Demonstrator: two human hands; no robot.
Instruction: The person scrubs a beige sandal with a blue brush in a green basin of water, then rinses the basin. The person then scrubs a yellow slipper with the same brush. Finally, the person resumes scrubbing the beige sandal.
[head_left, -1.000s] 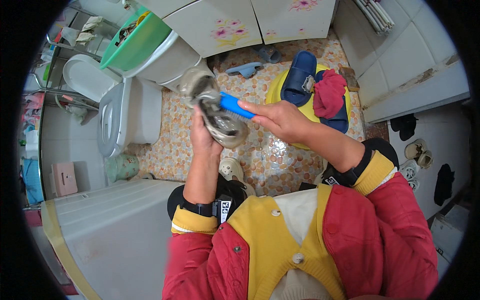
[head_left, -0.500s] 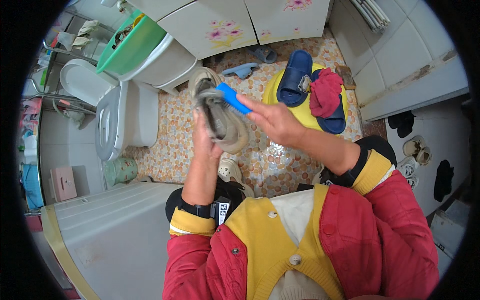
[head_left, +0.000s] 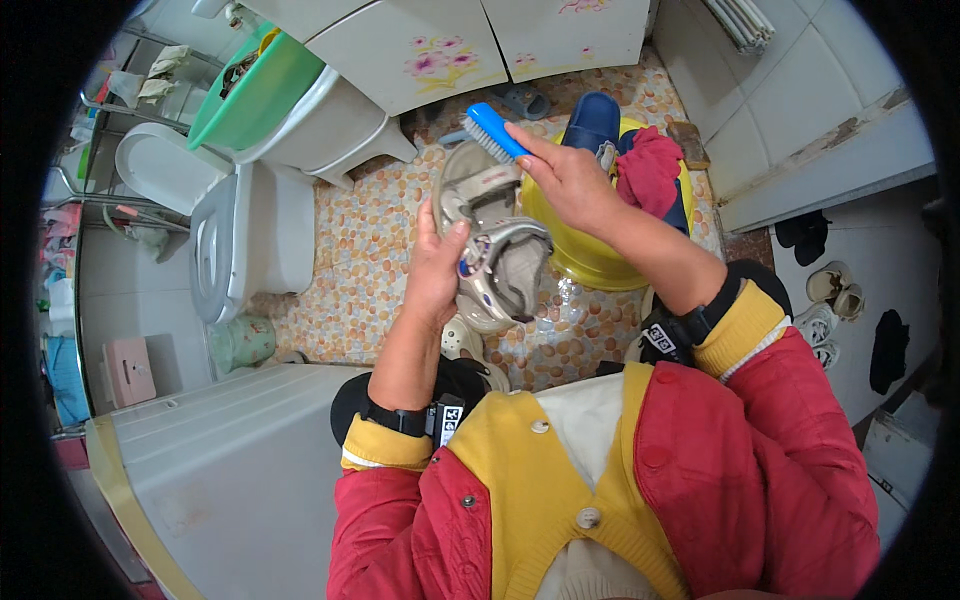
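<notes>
My left hand [head_left: 437, 262] is closed around the side of a beige-grey strapped sandal [head_left: 477, 201], its thumb over a strap. The sandal hangs above the floor, toe end away from me and its open straps facing right and up. My right hand [head_left: 572, 180] grips a blue scrub brush [head_left: 497, 130] with pale bristles. The brush is at the sandal's far end, bristles turned down and left; whether they touch it I cannot tell. Right of the sandal is a yellow basin [head_left: 575, 251], with navy slippers [head_left: 594, 121] and a crumpled red cloth [head_left: 649, 172] on top.
A toilet [head_left: 215, 245] stands at the left, near a white stool bearing a green basin [head_left: 262, 100]. A white flowered cabinet [head_left: 410, 60] closes off the far side. At near left is a large white appliance [head_left: 240, 470]. More shoes [head_left: 828, 284] lie beyond the doorway at right.
The sandal has turned over in my left hand and come to the right, showing its straps. My right hand has lifted the brush up and to the right.
</notes>
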